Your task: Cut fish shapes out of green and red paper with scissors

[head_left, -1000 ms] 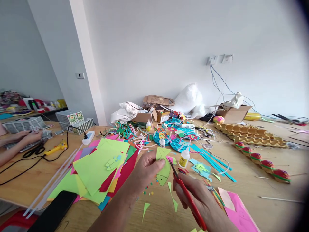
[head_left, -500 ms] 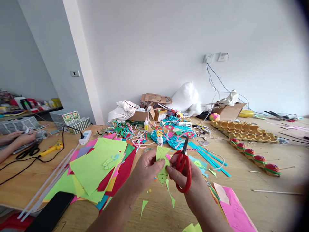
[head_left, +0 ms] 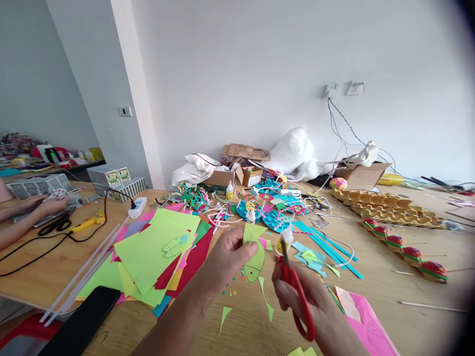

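Between the thumb and fingers of my left hand (head_left: 233,254) is a light green paper fish (head_left: 254,262), head down, with a drawn eye and gill line. Uncut paper still shows around its tail. My right hand (head_left: 302,291) is closed around red-handled scissors (head_left: 297,291), their blades pointing up and away from the fish. Just beyond the blade tips stands a small white glue bottle (head_left: 285,236). Thin green paper offcuts (head_left: 266,299) lie on the table below the fish. Part of my right fingers is hidden behind the scissor handles.
Stacked coloured paper (head_left: 148,259) lies left, with a black phone (head_left: 83,321) in front. Blue decorated discs (head_left: 274,220) and craft bits lie behind. Egg-carton strips (head_left: 393,210) and a painted row (head_left: 411,254) stand right. Another person's hands (head_left: 48,202) work at far left.
My right hand has drawn back from the fish to the right, and the scissors have turned in it. My left hand keeps its hold on the fish. The view has shifted slightly left.
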### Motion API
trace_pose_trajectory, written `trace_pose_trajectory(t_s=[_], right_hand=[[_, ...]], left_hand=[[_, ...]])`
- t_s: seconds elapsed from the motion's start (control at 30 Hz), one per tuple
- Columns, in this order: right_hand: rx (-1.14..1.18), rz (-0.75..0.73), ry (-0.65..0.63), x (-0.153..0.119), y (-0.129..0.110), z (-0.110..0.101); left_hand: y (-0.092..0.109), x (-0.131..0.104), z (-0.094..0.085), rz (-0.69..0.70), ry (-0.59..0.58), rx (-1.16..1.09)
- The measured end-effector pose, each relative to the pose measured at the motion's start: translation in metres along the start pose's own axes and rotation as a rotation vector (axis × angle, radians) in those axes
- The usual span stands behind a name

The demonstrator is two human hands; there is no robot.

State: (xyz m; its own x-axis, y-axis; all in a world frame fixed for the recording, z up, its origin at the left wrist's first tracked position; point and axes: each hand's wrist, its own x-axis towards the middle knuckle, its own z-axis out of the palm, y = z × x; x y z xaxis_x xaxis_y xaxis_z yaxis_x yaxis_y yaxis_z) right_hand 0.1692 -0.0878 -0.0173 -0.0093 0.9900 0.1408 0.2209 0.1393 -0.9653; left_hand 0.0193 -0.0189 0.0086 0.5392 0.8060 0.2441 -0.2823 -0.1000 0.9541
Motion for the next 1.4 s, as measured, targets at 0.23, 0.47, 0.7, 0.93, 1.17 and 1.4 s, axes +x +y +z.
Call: trace_pose_trajectory(t_s=[0.23, 0.47, 0.7, 0.93, 1.17, 1.4], right_hand=[[0.283, 0.026, 0.231, 0.013, -0.01, 0.01], [0.104, 0.001, 0.133, 0.016, -0.014, 0.008], [-0.292, -0.013, -0.1, -0.002, -0.012, -0.002], [-0.287, 0.044, -0.172, -0.005, -0.014, -0.004], [-0.24, 0.055, -0.167, -0.007, -0.014, -0.003], [-0.164, 0.095, -0.16, -0.008, -0.013, -0.002]], left_hand=[[-0.004, -0.002, 0.009, -0.056, -0.004, 0.047], [-0.001, -0.002, 0.008, 0.021, -0.004, 0.092], [-0.003, -0.002, 0.0, -0.012, 0.046, 0.069], [-0.001, -0.002, 0.002, -0.042, -0.015, -0.006], [-0.004, -0.003, 0.001, -0.083, -0.009, -0.01], [-0.005, -0.002, 0.001, -0.071, -0.013, 0.019]])
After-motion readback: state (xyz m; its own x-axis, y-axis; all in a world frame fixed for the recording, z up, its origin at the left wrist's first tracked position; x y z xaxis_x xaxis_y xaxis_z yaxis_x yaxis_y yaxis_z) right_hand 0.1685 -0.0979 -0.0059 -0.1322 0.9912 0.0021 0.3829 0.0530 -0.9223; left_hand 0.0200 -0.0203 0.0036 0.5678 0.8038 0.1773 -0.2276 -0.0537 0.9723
